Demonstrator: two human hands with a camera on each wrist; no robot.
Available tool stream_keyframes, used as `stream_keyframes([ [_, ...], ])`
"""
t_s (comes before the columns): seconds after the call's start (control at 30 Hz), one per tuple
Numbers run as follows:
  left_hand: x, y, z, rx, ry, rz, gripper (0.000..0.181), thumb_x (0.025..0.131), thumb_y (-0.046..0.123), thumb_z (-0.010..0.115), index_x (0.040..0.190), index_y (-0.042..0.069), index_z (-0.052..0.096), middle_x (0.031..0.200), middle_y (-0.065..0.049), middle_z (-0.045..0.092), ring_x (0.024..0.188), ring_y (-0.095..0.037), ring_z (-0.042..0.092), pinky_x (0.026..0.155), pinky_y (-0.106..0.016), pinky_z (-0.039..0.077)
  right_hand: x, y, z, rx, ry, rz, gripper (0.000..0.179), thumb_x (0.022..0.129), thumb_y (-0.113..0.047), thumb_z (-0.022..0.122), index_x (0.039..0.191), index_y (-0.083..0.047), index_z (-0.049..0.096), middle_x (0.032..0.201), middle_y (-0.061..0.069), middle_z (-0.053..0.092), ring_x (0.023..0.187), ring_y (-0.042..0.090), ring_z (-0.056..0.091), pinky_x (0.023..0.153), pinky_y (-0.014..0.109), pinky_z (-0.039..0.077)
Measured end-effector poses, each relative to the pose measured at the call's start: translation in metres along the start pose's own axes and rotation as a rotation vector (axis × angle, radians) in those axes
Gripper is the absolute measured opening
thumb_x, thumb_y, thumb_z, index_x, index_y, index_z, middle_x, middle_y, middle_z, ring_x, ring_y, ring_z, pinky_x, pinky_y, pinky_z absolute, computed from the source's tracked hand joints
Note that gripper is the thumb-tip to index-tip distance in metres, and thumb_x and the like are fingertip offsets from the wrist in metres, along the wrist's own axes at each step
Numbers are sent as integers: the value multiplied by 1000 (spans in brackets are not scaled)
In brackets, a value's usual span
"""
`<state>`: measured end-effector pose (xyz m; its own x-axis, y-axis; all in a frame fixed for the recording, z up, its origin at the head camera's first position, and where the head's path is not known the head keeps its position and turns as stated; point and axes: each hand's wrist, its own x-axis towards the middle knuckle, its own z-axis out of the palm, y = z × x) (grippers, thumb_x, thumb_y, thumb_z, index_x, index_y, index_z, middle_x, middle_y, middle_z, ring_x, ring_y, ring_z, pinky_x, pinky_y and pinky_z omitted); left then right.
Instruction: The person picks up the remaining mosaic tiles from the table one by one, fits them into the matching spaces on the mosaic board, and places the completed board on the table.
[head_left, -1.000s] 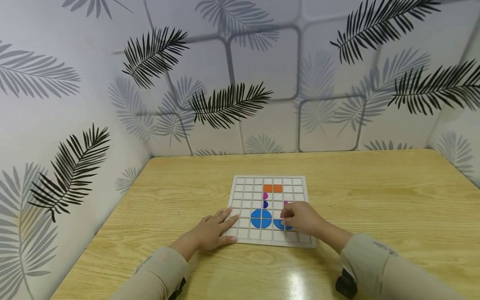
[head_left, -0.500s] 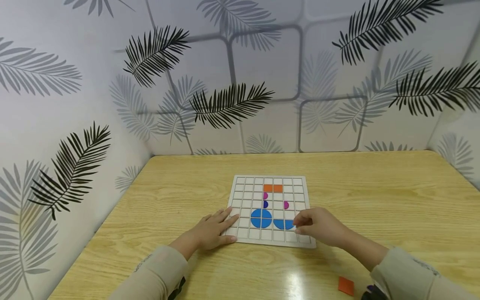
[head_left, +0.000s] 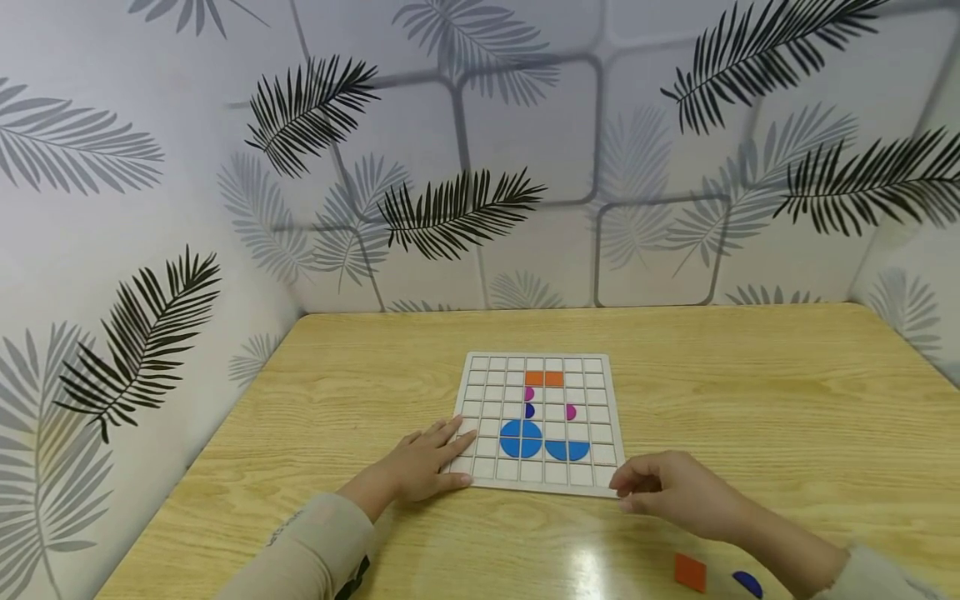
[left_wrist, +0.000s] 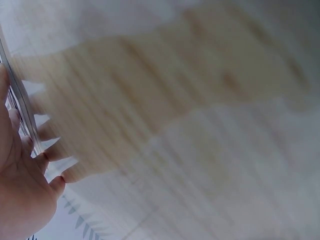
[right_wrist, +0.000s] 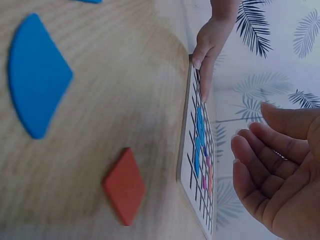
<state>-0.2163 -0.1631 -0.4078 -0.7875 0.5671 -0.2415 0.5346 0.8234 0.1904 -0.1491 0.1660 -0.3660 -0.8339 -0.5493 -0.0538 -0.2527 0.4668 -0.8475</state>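
Observation:
A white grid board (head_left: 558, 473) lies on the table. My left hand (head_left: 426, 461) rests on its left edge with the fingers spread. On the board sit two orange squares (head_left: 544, 379), two magenta half-discs (head_left: 572, 412), a dark blue half-disc (head_left: 529, 411), a blue disc made of quarter pieces (head_left: 521, 439) and a blue half-disc shape (head_left: 567, 450). My right hand (head_left: 678, 493) is by the board's near right corner, fingers loosely bent. In the right wrist view nothing shows between its thumb and fingers (right_wrist: 255, 172).
On the table near my right forearm lie a loose orange-red square (head_left: 690, 572) and a dark blue half-disc (head_left: 747, 583). The right wrist view also has a loose blue quarter-disc (right_wrist: 37, 77) and part of another blue piece at its top edge. A leaf-patterned wall (head_left: 525, 242) stands behind the table.
My right hand has left the blue pieces and moved right and nearer, off the board. The blue half-disc shape, magenta half-disc and loose pieces have come into sight. My left hand stays put.

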Motion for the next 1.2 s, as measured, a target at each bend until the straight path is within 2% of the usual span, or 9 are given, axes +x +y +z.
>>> stream_keyframes([
  [0.27,-2,2,-3,-10,6,-9,63,86,51,37,139,20,21,143,-7,11,128,-29,11,98,-48,14,-19,8,8,53,-74,-14,21,78,-15,63,93,0,61,87,6,60,77,12,56,65,23,46],
  [0.4,-2,2,-3,-6,6,-8,63,86,51,37,139,20,20,143,-7,11,128,-28,11,98,-48,14,-27,12,13,53,-107,-47,20,77,-15,64,92,-1,61,85,2,60,76,7,54,64,23,46],
  [0.53,-1,2,-3,-3,5,-6,63,86,51,37,139,20,20,143,-7,11,128,-28,11,98,-48,14,-34,17,16,46,-173,-75,19,78,-12,63,92,0,62,83,-4,59,73,4,52,62,23,45],
  [0.67,-1,2,-4,-5,4,-7,64,86,51,37,139,20,21,143,-8,11,128,-29,11,98,-48,14,-40,20,20,130,-241,-32,16,79,-9,60,92,0,62,80,-7,57,69,3,49,59,22,43],
  [0.8,-1,2,-3,-9,5,-6,63,86,51,37,139,20,21,143,-8,11,128,-29,11,98,-49,14,-47,22,27,198,-255,-43,12,80,-11,60,89,-4,63,76,-8,57,66,4,51,57,23,43],
  [1.03,-2,2,-2,-8,5,-7,63,86,51,36,139,20,21,143,-7,11,128,-29,11,98,-49,14,-51,30,38,215,-260,-94,9,80,-11,60,82,-4,64,71,-10,59,63,2,54,53,24,46],
  [1.2,-1,1,-2,-19,1,-10,63,86,51,37,139,19,21,143,-8,12,128,-29,11,98,-49,14,-51,39,45,135,-262,-219,10,83,-10,56,80,-6,65,74,-15,56,64,-2,52,49,21,45],
])
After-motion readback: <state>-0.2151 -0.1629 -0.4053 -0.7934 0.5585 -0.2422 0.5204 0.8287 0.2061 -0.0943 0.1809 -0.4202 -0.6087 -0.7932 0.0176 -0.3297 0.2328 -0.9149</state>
